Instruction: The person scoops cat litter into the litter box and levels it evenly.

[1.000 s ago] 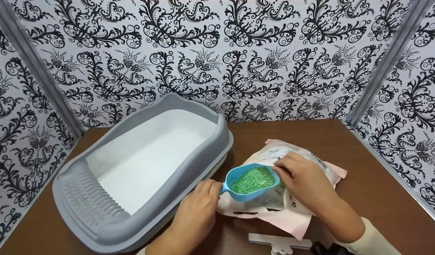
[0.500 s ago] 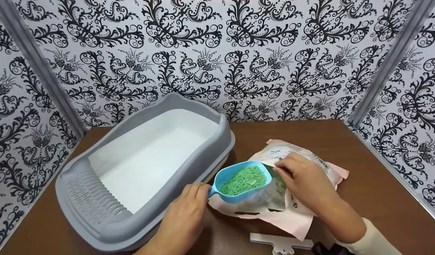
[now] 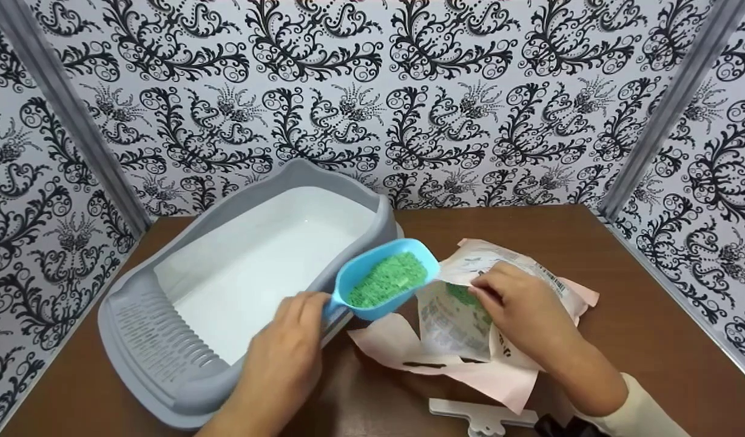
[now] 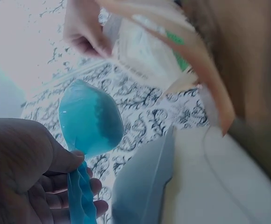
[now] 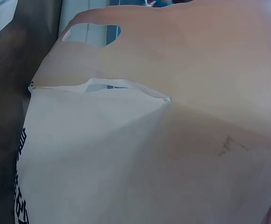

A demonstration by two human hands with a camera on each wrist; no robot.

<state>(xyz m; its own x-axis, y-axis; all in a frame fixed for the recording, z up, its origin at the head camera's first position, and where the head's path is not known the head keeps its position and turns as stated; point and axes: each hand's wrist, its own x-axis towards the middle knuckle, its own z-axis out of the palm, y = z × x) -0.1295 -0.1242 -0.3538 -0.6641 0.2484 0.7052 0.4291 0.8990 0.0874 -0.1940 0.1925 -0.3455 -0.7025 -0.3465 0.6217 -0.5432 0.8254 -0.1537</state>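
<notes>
Tray (image 3: 184, 388): open from above; L hand (image 3: 287, 331) + scoop (image 3: 372, 312) overlap R rim, head view.
Bag (image 3: 454, 331): R hand (image 3: 524, 300) blocks R side.
Back: wall (image 3: 348, 115) bars way.
Clip (image 3: 483, 413): low obstacle nr bag.

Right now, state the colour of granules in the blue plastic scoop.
Green granules, clearest in the head view.

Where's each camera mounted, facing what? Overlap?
Head: head-worn, facing forward and down at scoop, tray, bag; left hand, right hand show.
Left wrist: on that wrist, facing the gripped scoop; both hands show.
Right wrist: on that wrist, facing the bag close up; no hand clearly identifiable.
Head and left wrist share scoop, tray, bag.
</notes>
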